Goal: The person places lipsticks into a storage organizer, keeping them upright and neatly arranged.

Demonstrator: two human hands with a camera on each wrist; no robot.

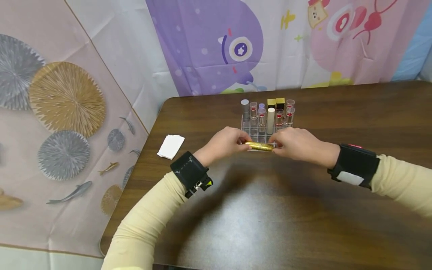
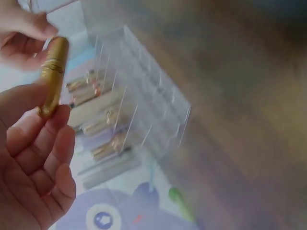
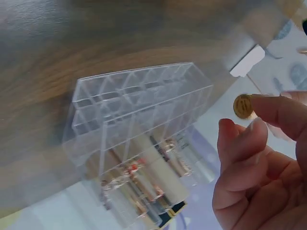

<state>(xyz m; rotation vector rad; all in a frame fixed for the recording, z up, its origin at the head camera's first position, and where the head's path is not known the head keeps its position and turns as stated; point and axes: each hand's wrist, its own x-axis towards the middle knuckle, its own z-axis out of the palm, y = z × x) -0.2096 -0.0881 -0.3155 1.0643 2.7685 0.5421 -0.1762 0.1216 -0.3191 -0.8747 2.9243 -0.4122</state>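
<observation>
A gold lipstick tube lies level between my two hands, over the near edge of the clear lipstick organizer. My left hand pinches its left end between thumb and fingers. The other end is gripped by the thumb and fingertips of my right hand. Seen from the left wrist, the tube looks closed, with a thin engraved band round its middle. The right wrist view shows its round gold end beside the right fingertips.
Several lipsticks stand upright in the organizer's back rows, among them a white tube, a grey-capped one and black ones with gold tops. A stack of white tissues lies on the left of the wooden table. Patterned cloths hang behind.
</observation>
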